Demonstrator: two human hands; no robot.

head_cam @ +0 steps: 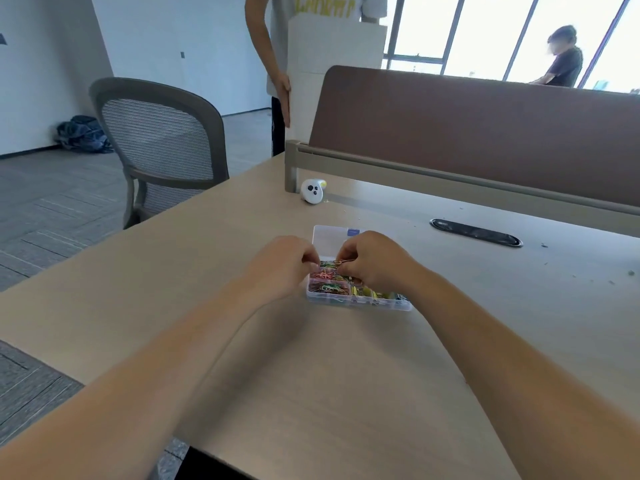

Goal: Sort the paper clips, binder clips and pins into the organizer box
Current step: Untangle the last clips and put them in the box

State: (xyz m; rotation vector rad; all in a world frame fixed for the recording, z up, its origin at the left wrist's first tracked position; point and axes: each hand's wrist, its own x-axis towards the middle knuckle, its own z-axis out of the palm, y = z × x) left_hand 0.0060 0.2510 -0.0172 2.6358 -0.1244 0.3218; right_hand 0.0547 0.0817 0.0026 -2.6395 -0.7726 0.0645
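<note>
Your two bare forearms reach forward across a pale wooden desk (311, 375) and meet over a small clear organizer box (360, 304), which sits flat near the middle of the desk. Your right hand (370, 261) has its fingers curled, pinching a single paper clip (346, 260) just above the back compartments. Your left hand (287, 261) is curled too, fingertips down at the box's back left corner; whether it grips anything cannot be told. Inside, coloured paper clips (329, 289) fill the left compartments in tangled heaps, and yellow pieces (363, 291) lie to their right, too small to identify. The clips are likely light, stiff, springy wire that hooks together, so pinch one by its rounded end and lift slowly to shake off any neighbours. The box is probably light thin plastic and could slide if pushed, so steady it by a side wall. Its clear lid (329, 239) lies open flat behind it. Open desk lies on every side, and the near edge is well away from the box. Farther back stand a small white round gadget (312, 191), a dark cable slot (476, 232) and a brown divider panel (485, 133).
</note>
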